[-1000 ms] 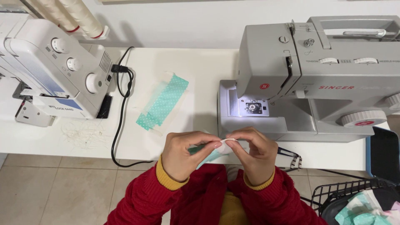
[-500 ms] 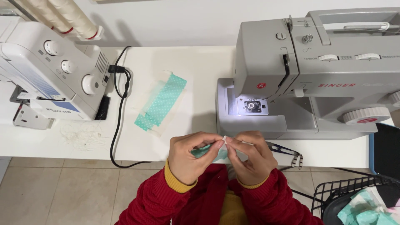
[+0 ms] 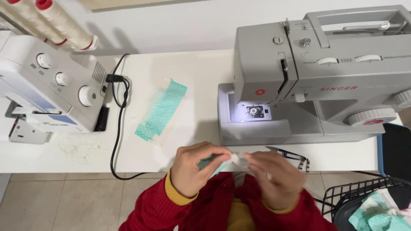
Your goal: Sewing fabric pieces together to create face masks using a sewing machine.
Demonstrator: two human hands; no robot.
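**Both hands pinch a small cloth piece at the surface's near edge**

Here, your left hand [image 3: 198, 169] and right hand [image 3: 274, 175] meet just past the near edge of the white surface [image 3: 201, 77], over your red sleeves. Your left hand is curled, thumb and fingers pressed together on a small teal and white cloth piece [image 3: 218, 161]. Your right hand is blurred; its fingertips are closed on the white end of the same piece, just beside your left thumb. The piece hangs between the two hands, above the surface edge, and how it is folded cannot be told.

Just beside your right hand, a pair of small thread snips [image 3: 289, 155] lies on the surface, points toward the left. Behind your hands stands the grey sewing machine [image 3: 325, 81], its lamp lighting the needle plate [image 3: 255, 112]. Well to the left of it, a teal dotted fabric strip [image 3: 162, 110] lies flat and slanted on the surface, apart from both hands. Farther left sits a white serger [image 3: 47, 90], with cream thread cones [image 3: 60, 21] behind it and a black power cord [image 3: 116, 128] running down past the strip and off the near edge. At lower right, a black wire basket [image 3: 364, 194] holds more teal and white cloth scraps [image 3: 379, 211].
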